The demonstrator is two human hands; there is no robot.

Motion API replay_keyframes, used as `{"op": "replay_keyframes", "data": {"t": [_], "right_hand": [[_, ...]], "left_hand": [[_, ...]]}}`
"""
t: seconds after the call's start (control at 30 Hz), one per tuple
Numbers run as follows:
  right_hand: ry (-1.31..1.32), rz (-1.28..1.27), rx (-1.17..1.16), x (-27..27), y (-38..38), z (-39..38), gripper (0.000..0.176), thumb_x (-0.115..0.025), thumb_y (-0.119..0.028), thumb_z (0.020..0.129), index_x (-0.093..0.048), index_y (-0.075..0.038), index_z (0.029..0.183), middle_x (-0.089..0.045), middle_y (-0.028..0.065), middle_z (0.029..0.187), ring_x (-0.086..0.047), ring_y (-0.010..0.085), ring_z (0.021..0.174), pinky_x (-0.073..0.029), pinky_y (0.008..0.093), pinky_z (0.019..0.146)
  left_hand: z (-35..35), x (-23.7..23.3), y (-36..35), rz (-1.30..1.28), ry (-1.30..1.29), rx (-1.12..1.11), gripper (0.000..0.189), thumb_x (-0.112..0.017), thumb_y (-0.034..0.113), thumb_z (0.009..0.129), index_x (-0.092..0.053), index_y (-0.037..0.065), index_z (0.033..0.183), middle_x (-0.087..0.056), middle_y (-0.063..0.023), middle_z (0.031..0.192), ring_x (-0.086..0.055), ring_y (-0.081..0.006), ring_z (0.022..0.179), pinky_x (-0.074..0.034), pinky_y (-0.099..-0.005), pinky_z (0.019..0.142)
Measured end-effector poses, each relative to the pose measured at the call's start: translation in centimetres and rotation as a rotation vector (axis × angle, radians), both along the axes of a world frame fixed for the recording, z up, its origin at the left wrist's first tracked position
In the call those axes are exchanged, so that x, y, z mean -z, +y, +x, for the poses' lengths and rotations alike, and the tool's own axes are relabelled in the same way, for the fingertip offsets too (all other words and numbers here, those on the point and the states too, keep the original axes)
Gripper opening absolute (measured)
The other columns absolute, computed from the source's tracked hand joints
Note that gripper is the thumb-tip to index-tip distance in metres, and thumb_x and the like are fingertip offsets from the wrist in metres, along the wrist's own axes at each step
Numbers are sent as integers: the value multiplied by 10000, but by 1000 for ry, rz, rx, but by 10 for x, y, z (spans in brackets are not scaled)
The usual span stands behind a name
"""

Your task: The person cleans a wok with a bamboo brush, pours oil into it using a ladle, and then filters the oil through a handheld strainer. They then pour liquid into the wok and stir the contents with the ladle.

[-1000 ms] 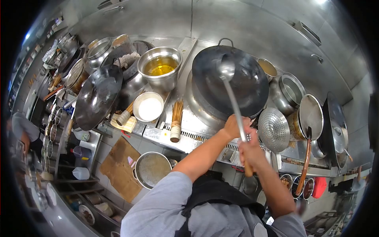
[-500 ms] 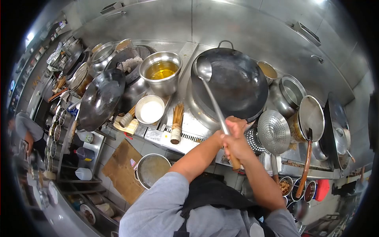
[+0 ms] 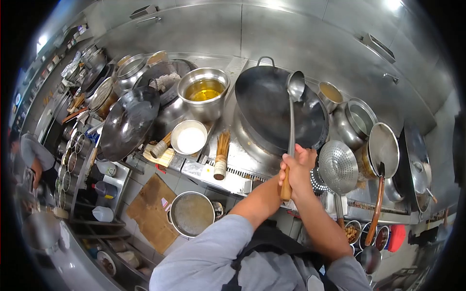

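Your right hand (image 3: pixel 299 167) is clenched around the wooden grip of the ladle (image 3: pixel 291 121), whose bowl hangs over the far right side of the empty wok (image 3: pixel 267 104). Your left hand is hidden behind the right, so I cannot tell its grasp. A strainer (image 3: pixel 338 167) sits just beside.

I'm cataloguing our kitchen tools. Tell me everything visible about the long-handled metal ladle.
The long-handled metal ladle has a round shiny steel bowl, a slim straight shaft and a brown wooden grip. It points away from the person, bowl over the far right side of the large dark round wok; contact cannot be told. The right hand closes around the wooden grip.
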State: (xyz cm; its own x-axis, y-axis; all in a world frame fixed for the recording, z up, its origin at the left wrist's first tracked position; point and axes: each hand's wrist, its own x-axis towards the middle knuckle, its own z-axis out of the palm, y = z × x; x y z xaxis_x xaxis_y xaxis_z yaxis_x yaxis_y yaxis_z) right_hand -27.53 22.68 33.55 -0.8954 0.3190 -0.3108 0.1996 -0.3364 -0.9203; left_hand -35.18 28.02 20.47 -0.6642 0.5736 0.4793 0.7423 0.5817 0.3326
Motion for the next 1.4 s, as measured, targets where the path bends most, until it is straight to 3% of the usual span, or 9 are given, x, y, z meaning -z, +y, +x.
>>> {"op": "replay_keyframes", "data": {"t": [0.13,0.2,0.27,0.53,0.73,0.87,0.97,1.2,1.4], "right_hand": [[14,0,135,-12,-34,-34,511,-532,-113,913,-270,-134,1352,-507,51,718,-488,124,468,-415,262,366],[-21,22,87,-7,-64,-53,530,-544,-113,909,-260,-137,1356,-506,48,718,-480,123,472,-415,269,369],[-119,-10,-144,-11,-83,-60,575,-557,-104,897,-249,-143,1381,-505,46,736,-471,120,482,-406,287,388],[-76,53,-64,-7,-99,-47,566,-538,-91,900,-248,-129,1385,-503,44,733,-464,117,474,-398,273,384],[-55,-109,-164,-11,-46,-47,517,-526,-121,929,-253,-191,1364,-507,39,723,-466,119,470,-399,269,377],[-46,71,96,-2,-73,-49,549,-540,-105,901,-243,-162,1360,-490,43,729,-463,124,467,-403,272,365],[-125,32,-178,5,-94,-56,576,-549,-99,895,-237,-139,1378,-486,50,720,-468,127,469,-402,281,363],[-80,62,12,-6,-77,-51,596,-525,-84,890,-212,-113,1397,-486,52,737,-482,131,494,-410,292,400],[-93,54,-167,3,-50,-60,631,-576,-82,882,-219,-119,1401,-500,43,701,-472,129,458,-405,278,358]], "left_hand": [[3,-3,8,-84,169,-144,160,-550,174,852,-628,54,781,-686,-135,792,-669,-299,755,-472,-424,745],[-1,-12,11,93,-209,108,159,-539,168,868,-640,66,799,-684,-163,796,-670,-323,761,-483,-435,737],[-2,-17,9,105,-214,112,185,-541,186,877,-648,67,784,-687,-158,790,-670,-317,746,-482,-444,713],[-4,-12,1,171,-190,181,203,-562,213,877,-653,68,769,-685,-134,741,-668,-307,700,-482,-449,672],[-3,-16,-4,169,-198,167,222,-566,231,882,-656,70,758,-682,-143,729,-668,-310,677,-499,-449,656],[-7,-19,-7,128,-220,203,221,-570,229,875,-660,65,756,-686,-153,741,-676,-320,700,-506,-450,676],[-5,-20,-3,140,-233,233,215,-566,221,872,-657,61,760,-685,-155,745,-672,-325,701,-504,-451,677],[-5,-20,-4,173,-237,203,197,-567,205,863,-659,62,763,-682,-157,742,-667,-336,692,-499,-468,677],[-5,-11,-4,145,-207,196,197,-559,202,860,-671,55,792,-681,-153,728,-666,-342,677,-504,-467,671]]}}
